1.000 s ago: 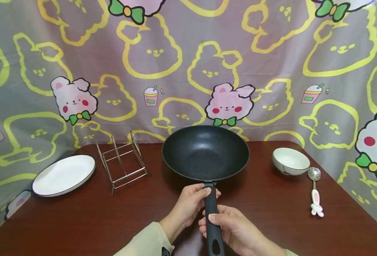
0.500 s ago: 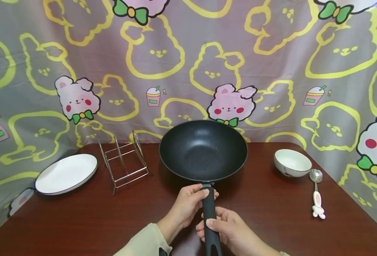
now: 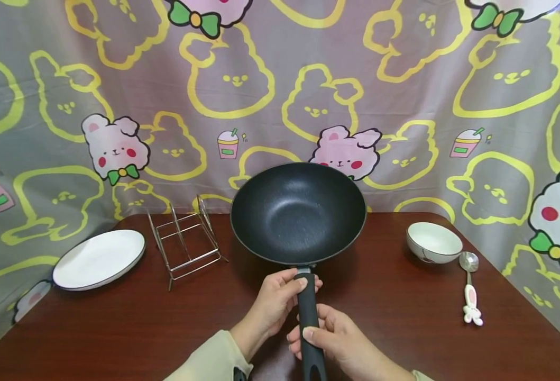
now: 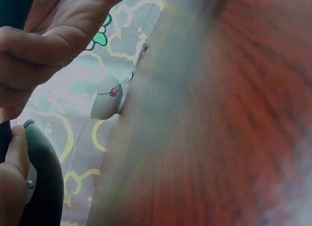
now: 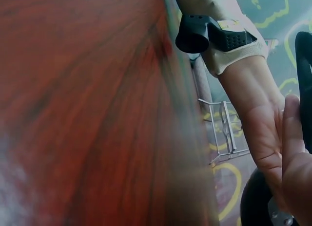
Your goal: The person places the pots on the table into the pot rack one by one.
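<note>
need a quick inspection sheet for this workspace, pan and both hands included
surface: dark red-brown wooden table.
job's things: black pan, tilted toward the camera, bowl off the table; nothing in it.
clutter: white plate at left; wire rack beside it; white bowl at right; spoon with rabbit handle in front of the bowl.
grippers: left hand grips the pan handle near the pan; right hand grips it lower down.
cables: nothing seen.
surroundings: grey curtain with rabbit print behind and at both sides.
</note>
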Tool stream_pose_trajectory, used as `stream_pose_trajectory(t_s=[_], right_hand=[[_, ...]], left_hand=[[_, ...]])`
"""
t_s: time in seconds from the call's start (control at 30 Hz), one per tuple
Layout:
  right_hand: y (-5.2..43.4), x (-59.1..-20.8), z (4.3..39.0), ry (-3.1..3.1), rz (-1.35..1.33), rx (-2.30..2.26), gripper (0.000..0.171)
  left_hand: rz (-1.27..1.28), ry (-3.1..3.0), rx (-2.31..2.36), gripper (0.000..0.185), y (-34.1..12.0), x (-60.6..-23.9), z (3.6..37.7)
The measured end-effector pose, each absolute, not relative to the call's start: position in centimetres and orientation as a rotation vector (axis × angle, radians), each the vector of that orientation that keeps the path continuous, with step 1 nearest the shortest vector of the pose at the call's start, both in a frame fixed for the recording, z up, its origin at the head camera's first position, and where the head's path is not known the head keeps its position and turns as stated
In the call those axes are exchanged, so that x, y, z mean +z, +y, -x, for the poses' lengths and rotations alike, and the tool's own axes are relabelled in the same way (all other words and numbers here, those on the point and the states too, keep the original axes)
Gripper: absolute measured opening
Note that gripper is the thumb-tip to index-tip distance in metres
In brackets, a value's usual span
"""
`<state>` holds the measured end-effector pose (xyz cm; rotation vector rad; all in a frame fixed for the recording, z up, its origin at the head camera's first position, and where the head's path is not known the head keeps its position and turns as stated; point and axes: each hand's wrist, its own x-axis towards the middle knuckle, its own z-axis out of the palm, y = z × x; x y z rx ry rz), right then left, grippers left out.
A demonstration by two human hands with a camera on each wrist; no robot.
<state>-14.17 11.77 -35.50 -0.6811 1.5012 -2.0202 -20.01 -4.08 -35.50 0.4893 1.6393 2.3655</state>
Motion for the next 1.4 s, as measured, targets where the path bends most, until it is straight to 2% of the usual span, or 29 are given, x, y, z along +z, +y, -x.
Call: stream_pose_trajectory(t_s=[0.27,0.67,1.4], right_hand=[[11.7,-35.8,14.6,1.556,0.754,-2.002,0.029],[11.0,-36.1,15.1,1.652,0.988,-2.021,0.035],[10.2,-35.8,16.1,2.031,1.334,-1.849,0.029]], left_hand=[[-0.564,1.608,2.377,0.037,-4.6,-35.5,20.4],[-0.703,1.556,2.385,0.039,-5.3,-34.9,20.9],[-0.566,1.857,2.350,0.035,-5.9,-33.0,20.7]])
